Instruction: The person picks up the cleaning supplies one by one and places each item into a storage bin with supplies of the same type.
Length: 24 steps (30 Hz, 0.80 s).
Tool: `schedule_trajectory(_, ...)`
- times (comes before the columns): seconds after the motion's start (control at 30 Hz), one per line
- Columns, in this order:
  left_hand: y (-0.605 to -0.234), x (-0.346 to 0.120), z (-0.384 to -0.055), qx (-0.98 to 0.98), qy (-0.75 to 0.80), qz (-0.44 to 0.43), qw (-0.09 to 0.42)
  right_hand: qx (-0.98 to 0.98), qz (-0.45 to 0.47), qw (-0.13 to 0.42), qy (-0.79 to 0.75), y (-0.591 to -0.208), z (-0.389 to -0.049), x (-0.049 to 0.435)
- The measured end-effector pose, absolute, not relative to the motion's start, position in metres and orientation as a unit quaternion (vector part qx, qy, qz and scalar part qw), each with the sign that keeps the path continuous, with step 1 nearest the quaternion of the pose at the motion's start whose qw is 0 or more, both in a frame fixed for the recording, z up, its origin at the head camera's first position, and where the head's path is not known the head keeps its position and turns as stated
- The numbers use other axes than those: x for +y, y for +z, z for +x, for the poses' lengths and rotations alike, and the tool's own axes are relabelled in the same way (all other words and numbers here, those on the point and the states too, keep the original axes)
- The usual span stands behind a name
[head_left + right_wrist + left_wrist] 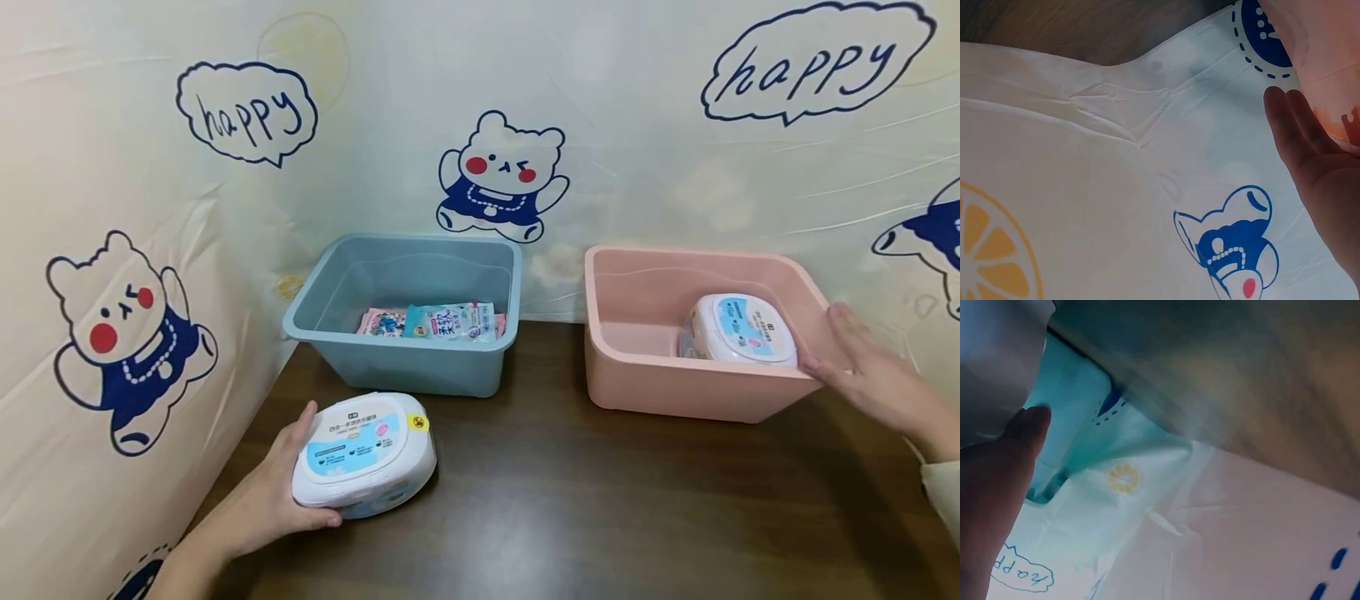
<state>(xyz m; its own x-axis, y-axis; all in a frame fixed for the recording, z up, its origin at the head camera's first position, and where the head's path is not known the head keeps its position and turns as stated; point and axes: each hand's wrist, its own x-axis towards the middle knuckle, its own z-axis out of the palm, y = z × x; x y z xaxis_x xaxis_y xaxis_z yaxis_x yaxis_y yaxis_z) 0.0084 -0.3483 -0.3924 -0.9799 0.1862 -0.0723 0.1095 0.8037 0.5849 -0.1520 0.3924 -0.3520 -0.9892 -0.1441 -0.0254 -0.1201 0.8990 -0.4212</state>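
My left hand (281, 487) grips a white oval tub (363, 454) with a blue-and-white printed lid and a yellow sticker, in front of the blue bin (412, 367). The tub is tilted; its underside is hidden. In the left wrist view, the thumb (1032, 428) lies against its pale side. My right hand (873, 375) holds the right side of the pink bin (675, 387), its thumb over the rim at the front corner. In the right wrist view, the fingers (1291, 122) lie along the bin's outer wall. A similar white tub (742, 329) leans inside the pink bin.
Several flat printed packets (450, 321), pink and blue, lie in the blue bin. Both bins stand on a dark brown wooden table (562, 500). A pale cloth (645, 183) with bear drawings and "happy" bubbles hangs behind and at the left.
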Motion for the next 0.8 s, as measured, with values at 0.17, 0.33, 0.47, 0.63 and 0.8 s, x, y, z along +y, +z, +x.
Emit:
schedule_trajectory(0.17,-0.398,-0.342,0.011,0.943,0.320,0.091,0.022,0.974,-0.062,0.027,-0.217,-0.350,-0.150,0.394)
schedule_trajectory(0.33,-0.401,-0.333,0.010,0.945,0.319,0.071,0.008,0.972,-0.067,0.025,-0.224,-0.351,-0.148,0.395)
schedule_trajectory(0.47,-0.403,-0.323,0.009,0.947,0.315,0.064,-0.010,0.972,-0.061,0.021,-0.226,-0.354,-0.145,0.396)
schedule_trajectory(0.63,-0.405,-0.304,0.018,0.944,0.320,0.053,-0.058,0.971,-0.059,0.021,-0.232,-0.355,-0.144,0.395)
schedule_trajectory(0.8,-0.400,-0.278,0.026,0.940,0.326,0.030,-0.098,0.971,-0.056,0.015,-0.231,-0.352,-0.147,0.392)
